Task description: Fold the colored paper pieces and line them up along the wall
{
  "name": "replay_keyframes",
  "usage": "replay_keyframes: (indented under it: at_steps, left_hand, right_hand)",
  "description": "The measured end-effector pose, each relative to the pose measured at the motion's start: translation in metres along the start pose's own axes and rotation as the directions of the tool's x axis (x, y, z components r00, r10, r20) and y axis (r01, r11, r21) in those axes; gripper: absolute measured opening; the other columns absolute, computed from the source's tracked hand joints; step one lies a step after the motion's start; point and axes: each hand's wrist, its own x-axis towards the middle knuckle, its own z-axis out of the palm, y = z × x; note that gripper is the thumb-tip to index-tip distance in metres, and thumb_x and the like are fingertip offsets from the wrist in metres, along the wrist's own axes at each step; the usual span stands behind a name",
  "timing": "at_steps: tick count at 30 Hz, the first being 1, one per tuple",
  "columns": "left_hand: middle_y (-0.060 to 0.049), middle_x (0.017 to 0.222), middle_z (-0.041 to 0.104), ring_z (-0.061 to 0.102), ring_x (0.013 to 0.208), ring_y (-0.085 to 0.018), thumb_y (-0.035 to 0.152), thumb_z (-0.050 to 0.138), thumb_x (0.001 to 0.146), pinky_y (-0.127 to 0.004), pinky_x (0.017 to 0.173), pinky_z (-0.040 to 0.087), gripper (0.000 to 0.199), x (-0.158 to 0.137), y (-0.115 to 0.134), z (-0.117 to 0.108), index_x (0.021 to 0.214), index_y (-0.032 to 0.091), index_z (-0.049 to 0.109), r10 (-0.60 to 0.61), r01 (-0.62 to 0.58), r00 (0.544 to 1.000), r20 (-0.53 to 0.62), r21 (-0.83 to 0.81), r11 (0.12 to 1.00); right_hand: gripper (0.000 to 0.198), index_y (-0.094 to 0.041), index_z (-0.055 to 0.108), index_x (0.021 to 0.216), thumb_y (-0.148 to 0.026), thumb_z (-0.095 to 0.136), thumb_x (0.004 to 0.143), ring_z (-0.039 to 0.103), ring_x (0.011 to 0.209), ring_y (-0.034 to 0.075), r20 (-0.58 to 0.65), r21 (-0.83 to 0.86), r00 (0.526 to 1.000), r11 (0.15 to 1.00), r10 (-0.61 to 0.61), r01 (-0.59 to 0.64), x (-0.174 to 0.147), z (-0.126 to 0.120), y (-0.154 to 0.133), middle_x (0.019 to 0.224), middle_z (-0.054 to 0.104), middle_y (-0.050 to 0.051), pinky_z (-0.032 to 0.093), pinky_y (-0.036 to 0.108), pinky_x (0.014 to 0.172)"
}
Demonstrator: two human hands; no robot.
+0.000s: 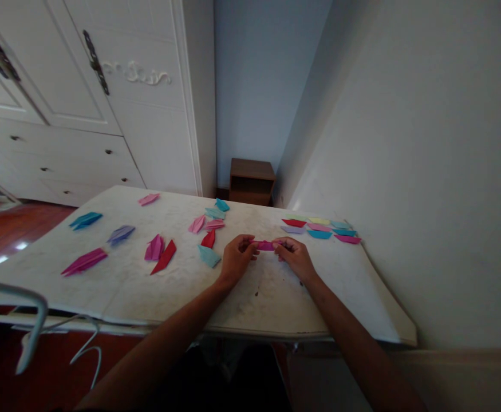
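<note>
A magenta folded paper piece (264, 245) is stretched between my two hands, just above the white table (271, 303). My left hand (238, 256) pinches its left end, and my right hand (294, 255) pinches the right end. Left of my left hand lie a pale blue folded paper (209, 256) and a red folded paper (208, 238). Beyond my right hand, several folded papers sit in neat rows, among them a blue one (319, 234) and a magenta one (347, 239).
More folded papers lie scattered on the left side, including a magenta one (85, 261) and a purple one (121, 234). A white wardrobe (156, 137) stands behind, a wall (426, 171) rises at right, and a brown cabinet (252, 169) is beyond the table.
</note>
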Motion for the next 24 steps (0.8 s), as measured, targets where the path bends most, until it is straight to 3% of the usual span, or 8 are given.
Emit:
replay_keyframes:
  at_steps: [10,24]
  left_hand:
    - [-0.007,0.08,0.072,0.07,0.067,-0.016,0.03,0.069,0.077,-0.023,0.053,0.056,0.028,-0.0032,-0.0054,0.0013,0.097,0.011,0.065,-0.01,0.01,1.0,0.008,0.006,1.0]
    - [-0.002,0.072,0.068,0.063,0.063,-0.013,0.025,0.067,0.072,-0.022,0.056,0.053,0.018,-0.0098,-0.0019,0.0016,0.086,0.014,0.07,0.042,-0.044,0.999,0.016,0.137,0.99]
  right_hand:
    - [0.033,-0.015,0.07,0.088,-0.045,0.068,0.073,0.055,0.053,0.012,-0.012,-0.025,1.0,0.999,-0.02,0.02,-0.002,-0.0021,0.0044,0.067,0.065,0.002,0.046,0.024,0.051]
    - [0.025,-0.017,0.065,0.08,-0.042,0.063,0.076,0.055,0.053,0.013,-0.01,-0.115,0.997,0.991,-0.071,0.069,-0.0054,-0.0031,0.0047,0.06,0.06,-0.001,0.043,0.024,0.053]
